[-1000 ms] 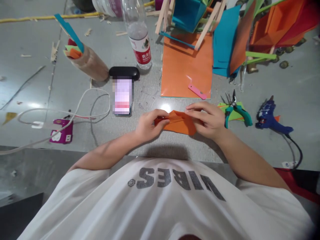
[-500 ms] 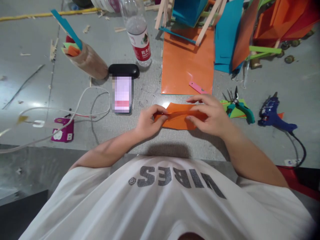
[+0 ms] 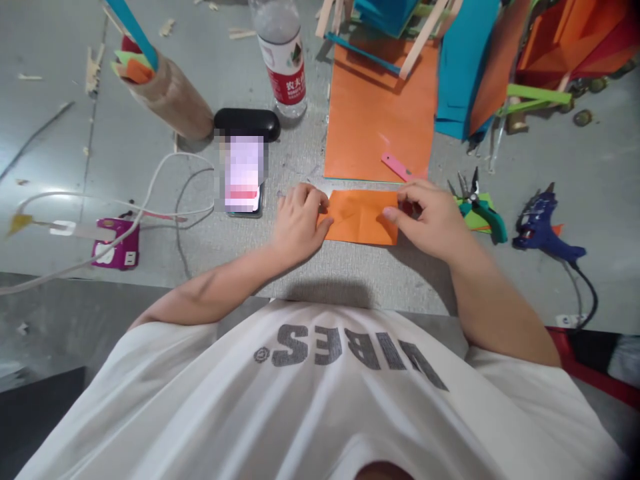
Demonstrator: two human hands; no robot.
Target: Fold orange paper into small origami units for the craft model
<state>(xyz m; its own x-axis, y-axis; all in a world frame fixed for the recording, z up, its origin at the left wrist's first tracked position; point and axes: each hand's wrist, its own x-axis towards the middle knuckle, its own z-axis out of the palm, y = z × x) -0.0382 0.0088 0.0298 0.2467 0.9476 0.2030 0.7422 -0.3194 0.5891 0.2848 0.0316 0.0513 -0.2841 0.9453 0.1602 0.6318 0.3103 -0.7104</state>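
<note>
A small piece of orange paper (image 3: 364, 217) with faint creases lies open between my two hands, near the table's front edge. My left hand (image 3: 303, 220) pinches its left edge between thumb and fingers. At the opposite edge, my right hand (image 3: 425, 217) grips the paper between thumb and curled fingers. Just beyond the paper is a larger orange sheet (image 3: 377, 120), with a pink strip (image 3: 396, 167) on its lower right part.
A phone (image 3: 243, 173), black case (image 3: 247, 124) and water bottle (image 3: 285, 63) stand left of the sheet. Further left are a paper-filled holder (image 3: 175, 97), cables and a purple box (image 3: 117, 243). Pliers (image 3: 480, 207) and a blue glue gun (image 3: 545, 223) lie right.
The small orange paper, folded or bent up before, is now spread flatter. My right hand has moved to its right edge, and the whole view has shifted slightly.
</note>
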